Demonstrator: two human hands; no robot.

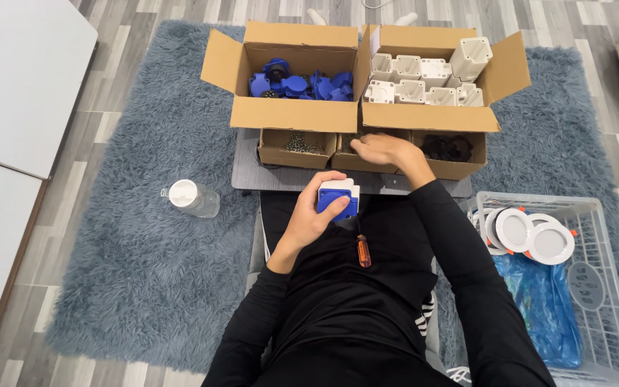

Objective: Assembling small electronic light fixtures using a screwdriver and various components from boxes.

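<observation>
Single head-worn view, steeply downward, close over lap and boxes (367, 115)

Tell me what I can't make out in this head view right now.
- Middle small box: contents hidden by the right hand reaching in.
- Right fingertips: hidden inside that box, so any grip is unclear.
- Blue-and-white part: partly covered by the left hand.
- Dark pieces in the right small box: too small to identify.
- White basket: cut off by the frame edge.
</observation>
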